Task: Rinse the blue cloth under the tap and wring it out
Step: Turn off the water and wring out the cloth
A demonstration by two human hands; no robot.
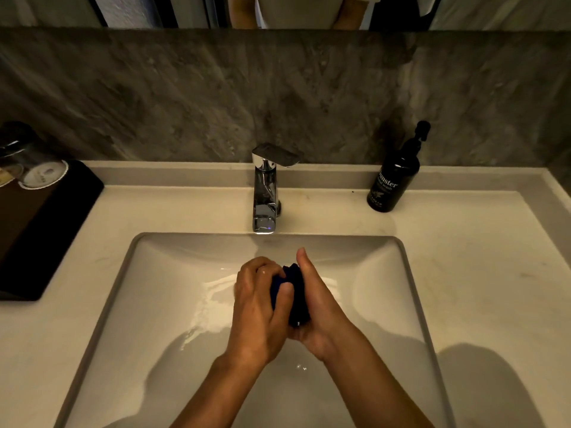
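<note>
The blue cloth [295, 293] is bunched into a tight wad between both palms, over the middle of the sink [154, 304]. My left hand [259, 307] wraps it from the left, thumb across its front. My right hand [318, 307] presses it from the right with the thumb pointing up. Much of the cloth is hidden by my fingers. The chrome tap [265, 193] stands just beyond my hands; I cannot see a stream from its spout. The basin floor is wet and shiny.
A black hand-wash pump bottle [395, 174] stands on the counter to the right of the tap. At the left sits a dark tray [40, 236] with upturned glasses [34, 162]. A stone wall rises behind the counter.
</note>
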